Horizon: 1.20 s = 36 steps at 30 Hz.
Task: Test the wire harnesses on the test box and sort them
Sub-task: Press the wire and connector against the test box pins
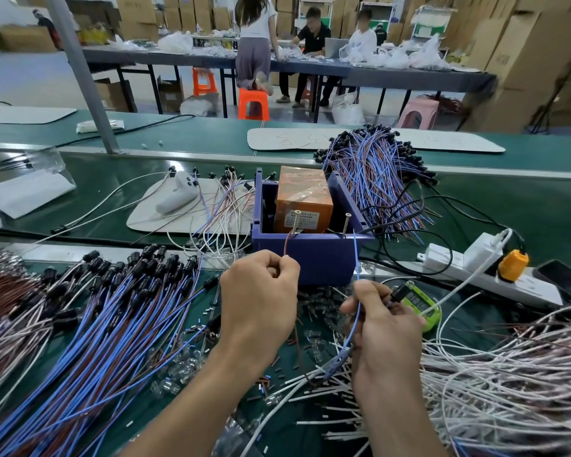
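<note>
**Item: wire harness under test, head view; clock directions taken from the test box.**

- Test box [310, 258]: blue open-topped tub at frame centre, holding an orange block [304, 196]. Two upright screws stand at its near rim, the left screw [297, 222] and the right screw [346, 222].
- Left hand [259, 298], 7 o'clock: fingers curled, thumb and forefinger pinching the brown wire [286, 245], which rises to the foot of the left screw.
- Right hand [383, 324], 5 o'clock: fingers curled, pinching the blue wire [356, 258], which runs up towards the right screw. Contact cannot be told.
- Blue-and-brown harness pile [96, 318], 8 o'clock, black connectors uppermost.
- Second harness pile [376, 173], 1 o'clock, just behind the box.
- White wire heap [508, 374], 4 o'clock.
- Green meter [426, 308], just beside the right hand.
- Power strip [475, 268], 3 o'clock.
</note>
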Motion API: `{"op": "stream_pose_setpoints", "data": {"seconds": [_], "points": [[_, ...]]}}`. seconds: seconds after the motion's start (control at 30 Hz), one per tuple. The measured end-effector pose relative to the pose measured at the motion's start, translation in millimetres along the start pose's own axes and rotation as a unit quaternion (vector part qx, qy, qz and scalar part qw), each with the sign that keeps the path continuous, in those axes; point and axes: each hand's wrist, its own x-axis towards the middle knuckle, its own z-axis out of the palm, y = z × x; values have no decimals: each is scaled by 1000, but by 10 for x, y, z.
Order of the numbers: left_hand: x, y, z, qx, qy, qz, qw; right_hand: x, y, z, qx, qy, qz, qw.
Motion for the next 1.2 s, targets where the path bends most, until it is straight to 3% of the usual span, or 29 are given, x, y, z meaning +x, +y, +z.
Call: {"op": "stream_pose_setpoints", "data": {"seconds": [0.43, 0.7, 0.77, 0.87, 0.93, 1.07, 1.2], "points": [[19, -35, -1, 13, 6, 5, 1000, 0, 15, 17, -21, -16, 20, 999], [-83, 86, -33, 69, 20, 0, 997, -70, -41, -18, 44, -20, -18, 999], [-105, 111, -2, -30, -47, -6, 998, -108, -65, 2, 47, -70, 2, 996], [-110, 216, -17, -257, -188, -82, 944, -180, -130, 48, -1, -141, 35, 989], [-110, 244, -45, -290, -232, -102, 923, -226, -211, 37, -22, -163, 56, 985], [-91, 324, -111, -290, -223, -106, 925, -347, -484, -178, -77, -189, 54, 978], [-96, 439, -131, -283, -168, -162, 930, -439, -865, -775, -49, -173, 31, 983]]}}
